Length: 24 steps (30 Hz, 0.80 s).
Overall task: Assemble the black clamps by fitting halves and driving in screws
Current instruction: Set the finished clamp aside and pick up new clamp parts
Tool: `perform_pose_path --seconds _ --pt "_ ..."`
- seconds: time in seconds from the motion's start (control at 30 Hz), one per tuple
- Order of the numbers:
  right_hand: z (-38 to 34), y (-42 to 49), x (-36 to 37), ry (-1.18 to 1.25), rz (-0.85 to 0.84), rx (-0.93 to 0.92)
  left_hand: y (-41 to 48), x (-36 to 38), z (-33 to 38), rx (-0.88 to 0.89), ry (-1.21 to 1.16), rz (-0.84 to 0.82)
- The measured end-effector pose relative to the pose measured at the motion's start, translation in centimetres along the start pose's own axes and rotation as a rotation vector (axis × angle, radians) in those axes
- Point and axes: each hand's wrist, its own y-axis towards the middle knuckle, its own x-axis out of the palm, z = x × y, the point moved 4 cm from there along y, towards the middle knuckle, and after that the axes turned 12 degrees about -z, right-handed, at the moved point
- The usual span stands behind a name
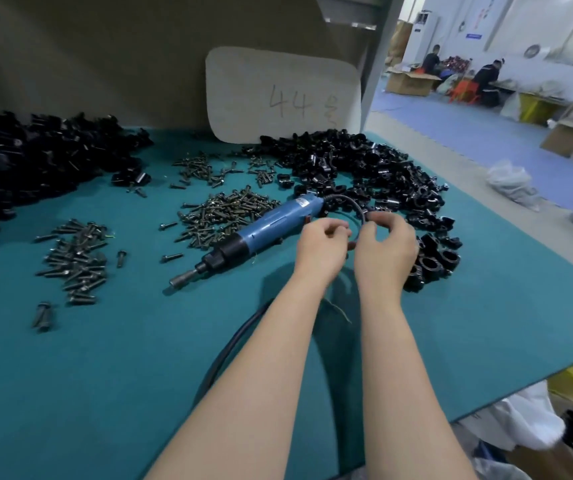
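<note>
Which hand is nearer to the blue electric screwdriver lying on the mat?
Left. The left hand is right at the rear end of the blue electric screwdriver; the right hand is beyond it, toward the black clamp pile.

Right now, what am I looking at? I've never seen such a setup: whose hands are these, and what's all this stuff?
No machine here: a person's bare hands, filmed by a camera on their head looking down. On the green mat lie a blue electric screwdriver, heaps of screws and piles of black clamp halves. The right hand pinches a small black piece by the screwdriver's cord; the left hand curls close beside it, but what it holds is hidden.
</note>
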Motion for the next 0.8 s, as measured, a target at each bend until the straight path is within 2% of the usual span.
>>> perform_pose_path --seconds 0.07,0.2,0.4,0.5,0.6,0.73,0.8 --pt "-2.2 -0.2 2.6 0.089 -0.114 -0.052 -0.7 -3.8 1.5 0.091 -0.095 0.157" --pt "-7.4 -2.0 9.6 0.144 -0.37 -0.145 -3.8 -12.8 4.1 0.26 -0.096 0.517" --pt "-14.3 -9.2 21.9 0.162 -0.797 -0.266 -10.5 -26.1 3.5 0.267 -0.215 1.034" --pt "-16.9 -13.4 26.7 0.078 -1.013 -0.426 -13.8 -31.0 2.7 0.298 -0.256 1.24" --pt "-18.7 -16.5 30.6 -0.088 -1.151 -0.608 -16.1 -34.0 1.9 0.336 -0.272 1.363" --pt "-20.4 -18.5 33.4 -0.073 -1.197 -0.587 -16.8 -35.6 1.0 0.335 -0.289 1.377" --pt "-21.1 -18.9 34.4 0.017 -1.224 -0.535 -16.8 -35.8 1.0 0.326 -0.28 1.372"
